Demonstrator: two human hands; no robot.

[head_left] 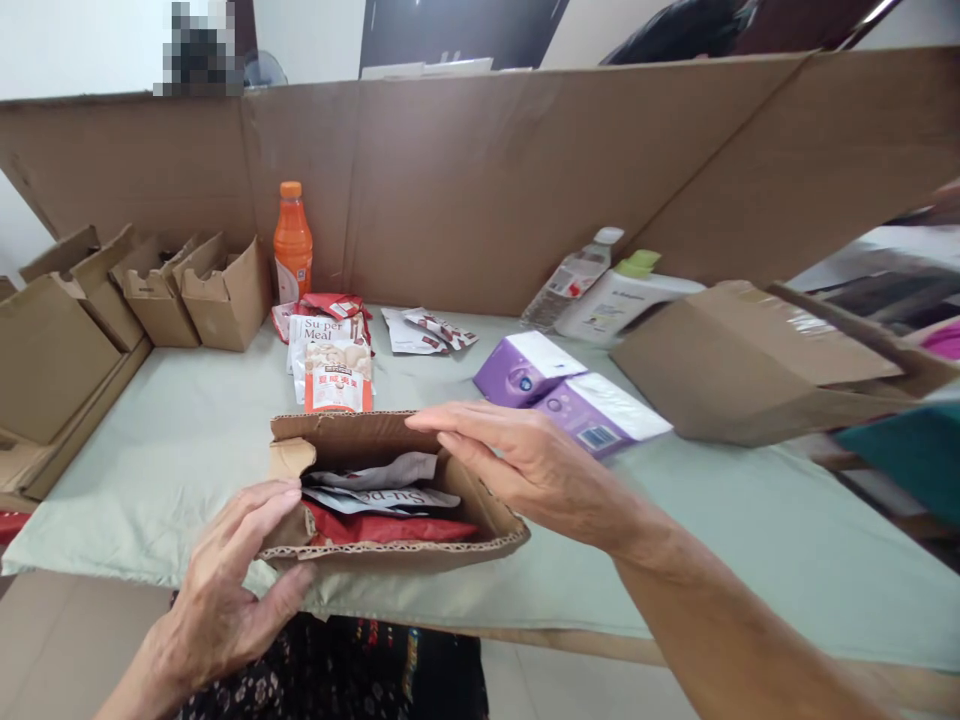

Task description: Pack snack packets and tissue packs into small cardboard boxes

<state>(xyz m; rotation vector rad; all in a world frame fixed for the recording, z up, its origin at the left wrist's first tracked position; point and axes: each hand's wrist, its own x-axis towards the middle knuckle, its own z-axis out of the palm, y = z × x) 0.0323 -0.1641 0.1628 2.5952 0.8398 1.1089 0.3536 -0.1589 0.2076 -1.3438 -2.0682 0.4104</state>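
An open cardboard box (397, 562) stands near the table's front edge, tilted a little toward me. Inside it are a red packet (390, 527), a white packet with "Su-p" lettering (405, 500) and a grey packet (405, 470), all on edge. My left hand (240, 560) grips the box's left end, fingers on the side and thumb at the front. Along the right wall and far right corner, my right hand (525, 460) holds the box with nearly straight fingers. Just beyond the box lies an orange-and-white food packet (339, 378).
Several small cardboard boxes (225, 300) line the left. An orange drink bottle (293, 245) stands behind piled packets. Flat sachets (427, 330), purple tissue packs (529, 370), a clear bottle (577, 275), a white green-capped bottle (622, 300) and a larger carton (750, 370) lie toward the right.
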